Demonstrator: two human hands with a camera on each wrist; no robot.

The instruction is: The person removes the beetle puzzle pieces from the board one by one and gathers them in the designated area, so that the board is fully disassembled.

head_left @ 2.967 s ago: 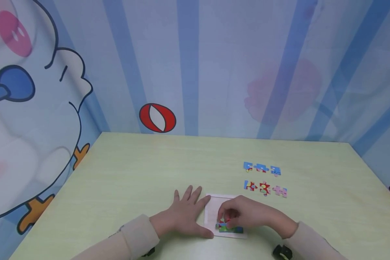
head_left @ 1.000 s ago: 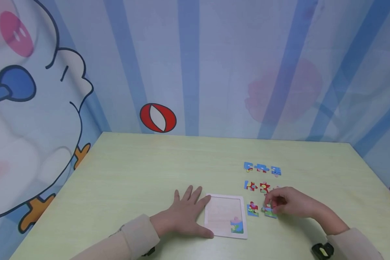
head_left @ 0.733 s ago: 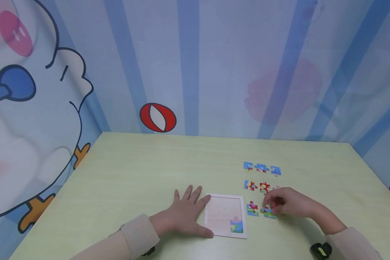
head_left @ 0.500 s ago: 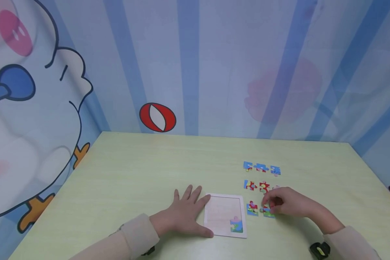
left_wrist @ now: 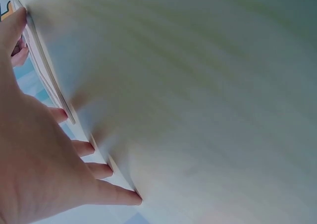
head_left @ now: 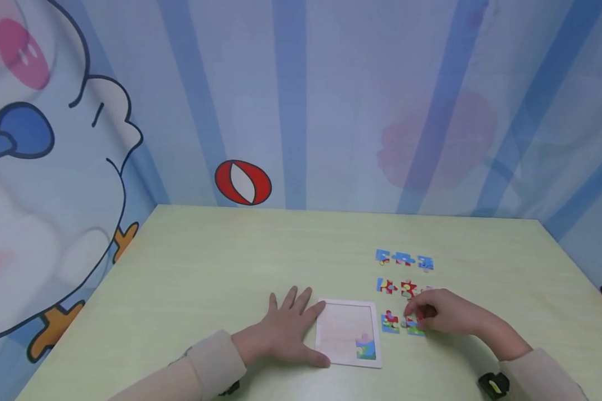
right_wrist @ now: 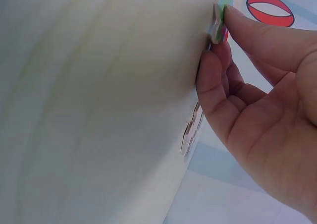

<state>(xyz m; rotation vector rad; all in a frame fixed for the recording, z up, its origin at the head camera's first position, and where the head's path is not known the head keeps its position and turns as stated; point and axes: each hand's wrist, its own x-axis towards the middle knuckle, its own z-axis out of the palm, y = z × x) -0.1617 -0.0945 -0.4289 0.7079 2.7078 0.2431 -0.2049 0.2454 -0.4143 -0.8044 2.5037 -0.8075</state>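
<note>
My left hand (head_left: 287, 329) lies spread, with thumb and index fingertip on the left edge of a shallow pale puzzle tray (head_left: 338, 334). One jigsaw piece (head_left: 365, 348), blue, green and pink, sits in the tray's lower right corner. To the right of the tray, my right hand (head_left: 443, 313) pinches a green, blue and red jigsaw piece (head_left: 415, 328) down at the table; the right wrist view shows the thumb against this piece (right_wrist: 222, 23). Between it and the tray lies another jigsaw piece (head_left: 389, 323), red, green and blue.
Two more rows of jigsaw pieces lie behind: blue ones (head_left: 403, 259) farthest off, and red ones (head_left: 408, 288) nearer, their right end partly covered by my right hand. A printed curtain (head_left: 331, 111) hangs around the pale table (head_left: 231, 250).
Three seconds ago my right hand was over the tray's lower pieces. It has moved right, and two pieces now lie beside the tray. My left hand has stayed put.
</note>
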